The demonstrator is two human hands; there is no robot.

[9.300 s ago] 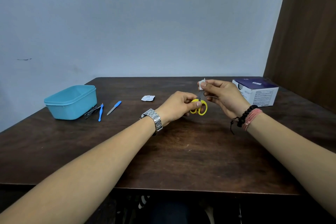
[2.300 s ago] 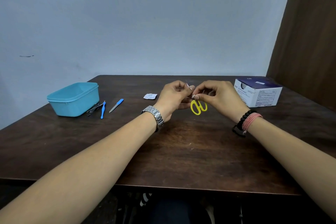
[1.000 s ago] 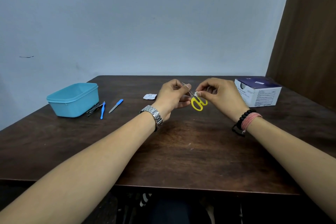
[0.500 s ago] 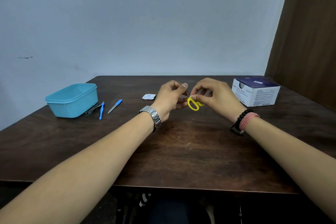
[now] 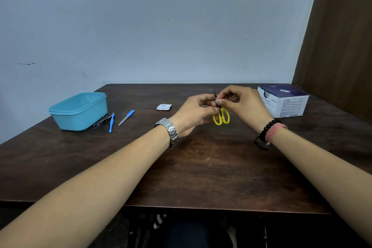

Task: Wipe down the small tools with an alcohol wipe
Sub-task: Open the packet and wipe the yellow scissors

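Plain room, likely home or small office: dark wooden desk against bare pale-blue wall, brown wood panel at right, boxed wipes, blue plastic tub.

A table is set against the wall. At its far left a plastic container is placed. Just to the right of the container, a pile of metal tools, a handled tool and a nail file are laid side by side. Further right, towards the far middle, an opened wipe packet is found. At the far right corner a box of swabs is placed. Between the packet and the box, scissors are held above the table by the left hand and the right hand, blades pointing up and handles down.
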